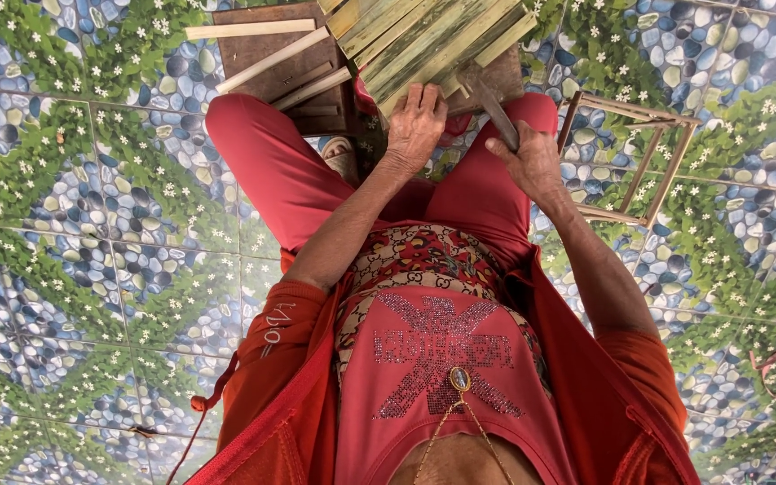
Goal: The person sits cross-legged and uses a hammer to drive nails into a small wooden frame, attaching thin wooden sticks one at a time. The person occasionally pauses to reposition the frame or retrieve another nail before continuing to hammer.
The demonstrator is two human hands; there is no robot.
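One bundle of slats (433,40) is pressed by the left hand (417,121), fingers together; one hammer (489,94) is clamped in the right hand (532,162). Four loose sticks (271,58) are laid beside it.

Ahead of your knees: bamboo strips (424,36) on wood block (271,54); loose sticks (267,58) to the left, frame (635,162) on floor (92,224) to the right.
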